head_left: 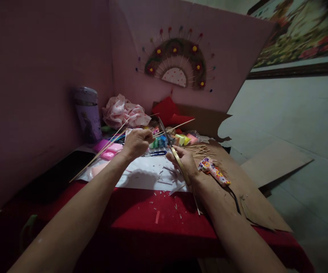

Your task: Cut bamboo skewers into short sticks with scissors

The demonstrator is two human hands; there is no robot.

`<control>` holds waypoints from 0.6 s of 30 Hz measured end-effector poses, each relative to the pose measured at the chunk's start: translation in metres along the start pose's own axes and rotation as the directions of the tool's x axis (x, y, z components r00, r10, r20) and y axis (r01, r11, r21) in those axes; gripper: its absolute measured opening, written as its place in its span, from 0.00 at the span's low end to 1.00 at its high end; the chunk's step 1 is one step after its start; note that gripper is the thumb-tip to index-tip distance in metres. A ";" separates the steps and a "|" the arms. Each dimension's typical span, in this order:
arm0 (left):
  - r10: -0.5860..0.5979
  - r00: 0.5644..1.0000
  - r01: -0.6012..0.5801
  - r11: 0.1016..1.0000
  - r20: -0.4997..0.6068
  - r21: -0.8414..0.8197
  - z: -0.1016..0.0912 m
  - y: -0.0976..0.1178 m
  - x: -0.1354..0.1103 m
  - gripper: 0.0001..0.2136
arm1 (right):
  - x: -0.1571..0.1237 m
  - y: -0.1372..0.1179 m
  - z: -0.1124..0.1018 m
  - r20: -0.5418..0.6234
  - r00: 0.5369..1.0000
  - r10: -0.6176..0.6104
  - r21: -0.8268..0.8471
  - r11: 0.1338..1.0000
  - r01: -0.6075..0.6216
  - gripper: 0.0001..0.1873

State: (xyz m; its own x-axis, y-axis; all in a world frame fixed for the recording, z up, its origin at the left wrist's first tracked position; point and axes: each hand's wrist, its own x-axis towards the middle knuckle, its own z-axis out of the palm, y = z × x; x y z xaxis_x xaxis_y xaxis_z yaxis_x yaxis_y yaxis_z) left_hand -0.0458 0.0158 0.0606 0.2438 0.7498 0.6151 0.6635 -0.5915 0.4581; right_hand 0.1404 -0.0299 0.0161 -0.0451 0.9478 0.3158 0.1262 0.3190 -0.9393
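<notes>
Thin sticks (99, 154), several: clenched in the left grip (137, 144), jutting out on both sides of it, forward lengths crossing the scissors (177, 158) at the blades; contact there, cannot tell. Scissors, one pair: held by the handles in the right grip (189, 162). Tumbler (88, 115), purple, upright, back left of the red-covered counter (135, 212); contents hidden. Clear packets (186, 140), beyond the right grip: yellow and peach-coloured material inside.

Thin, straight, pale wooden sticks (101, 152) jut from both sides of the left hand (138, 143), longer on its left. Scissors (178, 159), dark-bladed and gold-handled, slant forward from the right hand (191, 163), blades beside the sticks' right-hand portion.
</notes>
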 end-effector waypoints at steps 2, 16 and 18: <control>-0.003 1.000 0.005 0.996 0.027 -0.086 0.001 -0.003 0.001 0.09 | 0.000 -0.001 0.000 0.004 1.000 -0.006 -0.012 1.000 0.006 0.30; -0.170 0.936 0.315 0.795 0.307 -0.519 -0.008 0.003 0.003 0.11 | 0.004 0.009 0.000 -0.012 1.000 -0.013 0.039 0.999 0.013 0.32; -0.185 0.927 0.342 0.775 0.327 -0.531 -0.009 0.004 0.003 0.10 | 0.005 0.009 0.000 -0.014 1.000 -0.012 0.033 0.999 0.012 0.32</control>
State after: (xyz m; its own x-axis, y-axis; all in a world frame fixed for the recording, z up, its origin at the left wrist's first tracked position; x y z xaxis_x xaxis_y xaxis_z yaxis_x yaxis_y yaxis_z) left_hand -0.0485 0.0129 0.0695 0.3346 0.9012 0.2757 0.2222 -0.3597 0.9062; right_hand 0.1415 -0.0226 0.0091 -0.0329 0.9438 0.3289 0.0925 0.3305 -0.9393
